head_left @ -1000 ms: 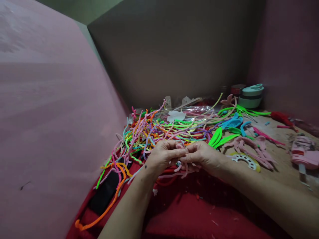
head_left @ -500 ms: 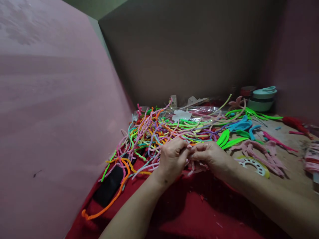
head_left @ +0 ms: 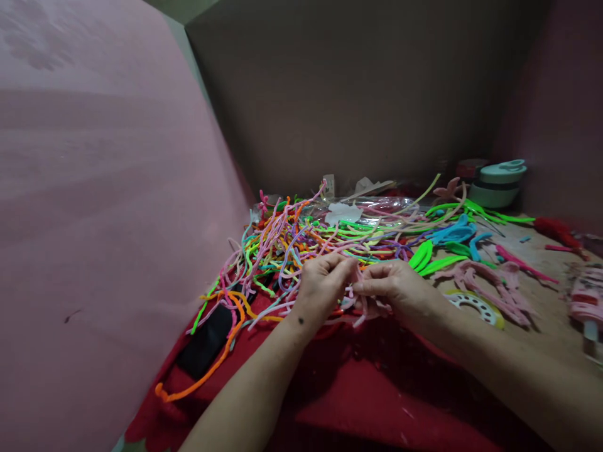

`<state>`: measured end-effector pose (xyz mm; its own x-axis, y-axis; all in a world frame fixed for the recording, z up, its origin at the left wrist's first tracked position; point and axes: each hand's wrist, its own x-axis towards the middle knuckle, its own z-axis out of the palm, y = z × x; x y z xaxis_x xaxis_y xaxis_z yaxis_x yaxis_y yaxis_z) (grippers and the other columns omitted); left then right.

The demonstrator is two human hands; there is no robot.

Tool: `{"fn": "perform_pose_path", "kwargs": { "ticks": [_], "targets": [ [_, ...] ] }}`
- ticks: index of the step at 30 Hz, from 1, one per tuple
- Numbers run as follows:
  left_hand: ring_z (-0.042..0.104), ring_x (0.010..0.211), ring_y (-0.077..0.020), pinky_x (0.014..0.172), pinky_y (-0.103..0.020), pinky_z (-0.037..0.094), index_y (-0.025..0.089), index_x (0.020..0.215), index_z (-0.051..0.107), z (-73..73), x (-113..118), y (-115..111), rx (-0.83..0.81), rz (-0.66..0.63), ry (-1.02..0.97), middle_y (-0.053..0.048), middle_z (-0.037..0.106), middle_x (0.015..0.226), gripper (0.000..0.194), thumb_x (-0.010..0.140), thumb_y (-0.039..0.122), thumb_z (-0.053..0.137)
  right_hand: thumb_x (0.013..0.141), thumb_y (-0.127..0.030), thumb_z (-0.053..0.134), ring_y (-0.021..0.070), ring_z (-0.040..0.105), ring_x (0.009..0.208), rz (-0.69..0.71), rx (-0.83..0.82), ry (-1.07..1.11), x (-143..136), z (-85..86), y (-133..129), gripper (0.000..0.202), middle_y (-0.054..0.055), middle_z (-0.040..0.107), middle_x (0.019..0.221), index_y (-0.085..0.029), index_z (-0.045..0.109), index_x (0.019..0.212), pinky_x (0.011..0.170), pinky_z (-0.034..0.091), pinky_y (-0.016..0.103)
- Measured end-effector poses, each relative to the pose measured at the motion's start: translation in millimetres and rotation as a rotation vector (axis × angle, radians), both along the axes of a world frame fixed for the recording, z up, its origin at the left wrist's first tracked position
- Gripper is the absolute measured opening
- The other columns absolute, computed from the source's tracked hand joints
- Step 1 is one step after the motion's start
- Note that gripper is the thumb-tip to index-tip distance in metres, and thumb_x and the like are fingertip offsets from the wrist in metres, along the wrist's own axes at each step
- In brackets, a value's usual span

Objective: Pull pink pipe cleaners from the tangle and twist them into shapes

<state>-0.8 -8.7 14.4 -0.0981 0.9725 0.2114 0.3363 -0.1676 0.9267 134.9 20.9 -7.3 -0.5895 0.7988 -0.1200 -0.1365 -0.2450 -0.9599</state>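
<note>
Pale pink fuzzy stems (head_left: pixel 362 309) hang between my two hands, over the edge of a red cloth (head_left: pixel 358 389). My left hand (head_left: pixel 325 282) is closed, its thumb and fingers pinched at the stems' upper part. From the right, my right hand (head_left: pixel 393 285) pinches the same pink piece between thumb and forefinger. The fingertips of both hands are close together. Just behind them lies a big tangle of coloured fuzzy stems (head_left: pixel 277 251), in pink, orange, green and purple.
Green leaf shapes (head_left: pixel 423 256), blue loops (head_left: pixel 455 232), pink pieces (head_left: pixel 506 295) and a yellow-white ring (head_left: pixel 477 309) lie to the right. A mint container (head_left: pixel 498 183) stands at the back right. A black phone-like object (head_left: pixel 205 342) and an orange stem (head_left: pixel 202 380) are at left.
My fingertips have moved slightly apart, and more of the pink stems shows between them. The view has shifted slightly.
</note>
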Motion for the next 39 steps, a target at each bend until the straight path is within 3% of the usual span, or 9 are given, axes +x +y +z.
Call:
{"fn": "perform_pose_path", "kwargs": {
  "ticks": [5,14,23,28,32,39],
  "targets": [
    [0.04,0.037,-0.0039,0.036,-0.017,0.027,0.012,0.075,0.06,2.5,-10,12,-0.143,-0.045,-0.293,0.003,0.051,0.056,0.031,0.074,0.043,0.058,0.061,-0.025,0.067,0.0059,0.044,0.036,-0.06,-0.028,0.092,0,-3.0,5,0.019,0.003,0.06,0.049,-0.011,0.058,0.051,0.037,0.027,0.02],
    [0.041,0.042,-0.0047,0.039,-0.017,0.028,0.013,0.072,0.059,-5.7,-16,15,-0.242,-0.203,-0.2,0.003,0.051,0.054,0.027,0.072,0.04,0.062,0.06,-0.026,0.067,0.0061,0.043,0.034,-0.06,-0.024,0.065,-2,-10.5,11,0.018,0.002,0.059,0.048,-0.012,0.059,0.053,0.034,0.024,0.02],
    [0.043,0.043,-0.0048,0.043,-0.017,0.034,0.012,0.066,0.057,-1.4,-8,12,-0.183,-0.117,-0.222,0.004,0.051,0.052,0.023,0.067,0.032,0.067,0.06,-0.026,0.068,0.0067,0.047,0.039,0.018,-0.056,0.14,-1,-14.1,11,0.016,0.001,0.059,0.05,-0.012,0.061,0.06,0.038,0.029,0.019],
    [0.048,0.051,-0.0059,0.048,-0.017,0.038,0.013,0.071,0.061,2.9,-5,9,-0.193,-0.146,-0.206,0.002,0.057,0.06,0.017,0.067,0.028,0.067,0.062,-0.025,0.066,0.0054,0.04,0.034,-0.013,0.019,0.101,-2,-13.1,10,0.019,-0.001,0.053,0.041,-0.012,0.058,0.052,0.037,0.024,0.02],
    [0.045,0.046,-0.0048,0.045,-0.017,0.035,0.011,0.066,0.062,6.7,-2,7,-0.219,-0.16,-0.205,0.004,0.052,0.052,0.013,0.063,0.022,0.069,0.059,-0.023,0.067,0.0062,0.042,0.035,-0.035,0.051,0.042,-2,-11.0,9,0.017,0.0,0.054,0.041,-0.011,0.059,0.05,0.039,0.026,0.021],
    [0.047,0.048,-0.005,0.048,-0.017,0.036,0.014,0.069,0.059,-8.7,-7,12,-0.188,-0.134,-0.35,0.004,0.052,0.055,0.018,0.066,0.028,0.068,0.058,-0.029,0.073,0.0078,0.05,0.043,0.057,-0.093,0.182,-1,-17.5,13,0.021,0.001,0.06,0.052,-0.011,0.064,0.06,0.043,0.034,0.021]
  ]
}}
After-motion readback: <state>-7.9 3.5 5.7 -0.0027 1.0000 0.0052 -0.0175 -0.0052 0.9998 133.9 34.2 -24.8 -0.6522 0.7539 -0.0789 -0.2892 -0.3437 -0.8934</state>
